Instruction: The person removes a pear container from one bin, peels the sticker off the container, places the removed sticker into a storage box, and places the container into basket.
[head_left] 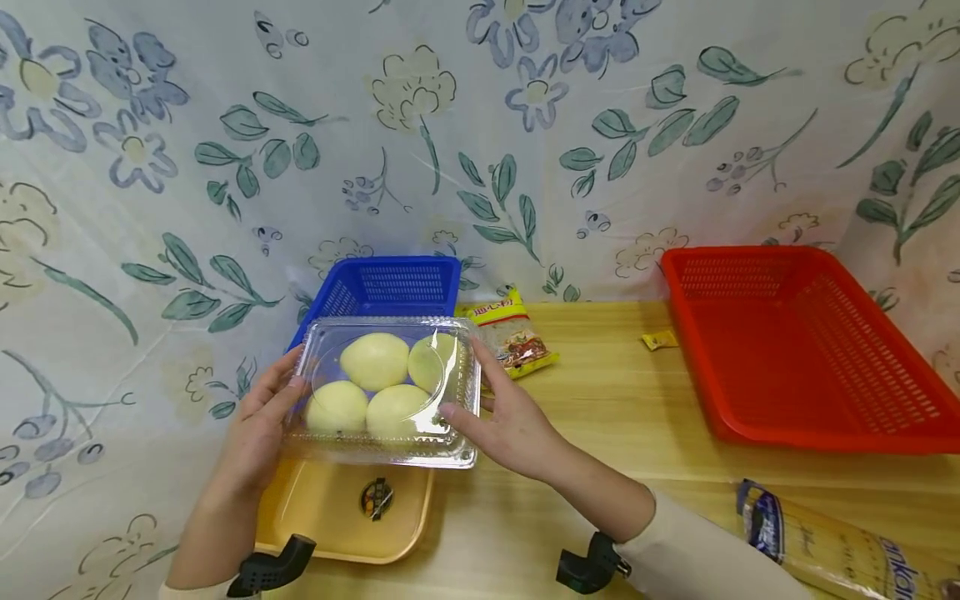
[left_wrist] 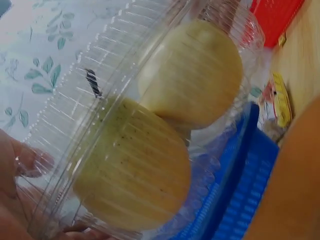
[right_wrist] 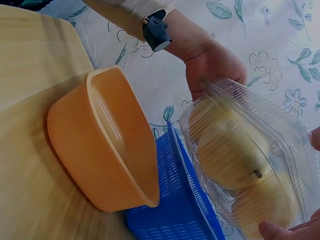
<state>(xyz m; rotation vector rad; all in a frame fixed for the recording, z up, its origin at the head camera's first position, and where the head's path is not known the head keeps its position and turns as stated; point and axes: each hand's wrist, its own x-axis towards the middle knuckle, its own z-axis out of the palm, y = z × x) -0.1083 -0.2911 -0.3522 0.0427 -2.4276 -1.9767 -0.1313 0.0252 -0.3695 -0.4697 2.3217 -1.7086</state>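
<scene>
A clear plastic clamshell box (head_left: 386, 452) with several pale yellow pears (head_left: 375, 361) inside is held up between both hands, its lid closed. At its left side my left hand (head_left: 258, 425) grips the edge, thumb on top. My right hand (head_left: 517, 425) holds the right side, the thumb over the lid and the other fingers around the side. Close up in the left wrist view, a dark stem shows on one pear (left_wrist: 135, 165). Seen from the right wrist, the box (right_wrist: 282, 135) is tilted, raised beside the blue basket (right_wrist: 170, 200).
Below the box, an orange basin (head_left: 341, 508) stands on the wooden table (head_left: 600, 400), with the blue basket (head_left: 408, 279) behind it. A bag of food (head_left: 513, 333) and a small yellow packet (head_left: 660, 339) lie near the back. On the right are a red basket (head_left: 780, 358) and a long yellow package (head_left: 832, 542).
</scene>
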